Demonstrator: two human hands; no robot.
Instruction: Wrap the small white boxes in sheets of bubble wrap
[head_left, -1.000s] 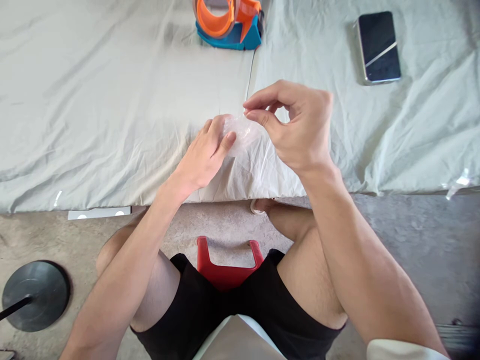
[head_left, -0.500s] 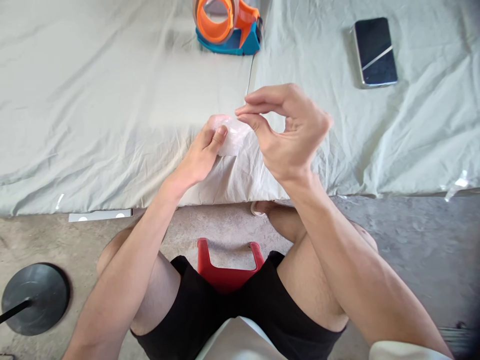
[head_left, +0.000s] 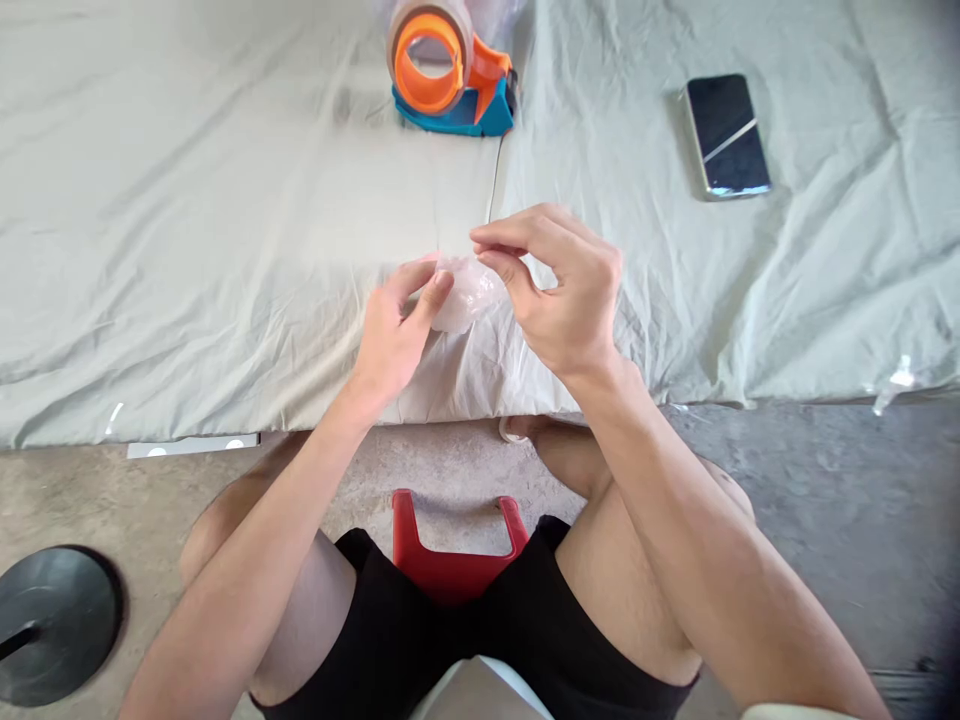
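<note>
My left hand (head_left: 401,320) pinches a small, crinkled, see-through plastic bag (head_left: 469,300) between thumb and fingers, above the front part of the cloth-covered table. To the right of it, my right hand (head_left: 559,285) is raised with thumb and forefinger close together in a pinch at the bag's upper edge. Whether those fingertips hold the film or something tiny cannot be made out. What lies inside the bag, if anything, is not visible.
An orange and blue tape dispenser (head_left: 457,120) with a tape roll stands at the back, clear plastic behind it. A dark phone-like device (head_left: 727,135) lies at the right. Below are a red stool (head_left: 450,570) and a round black base (head_left: 60,625) on the floor.
The view has tilted up slightly. My right hand has come lower and closer to the bag, still pinching. The bag looks more crumpled, and my left hand keeps hold of it.
</note>
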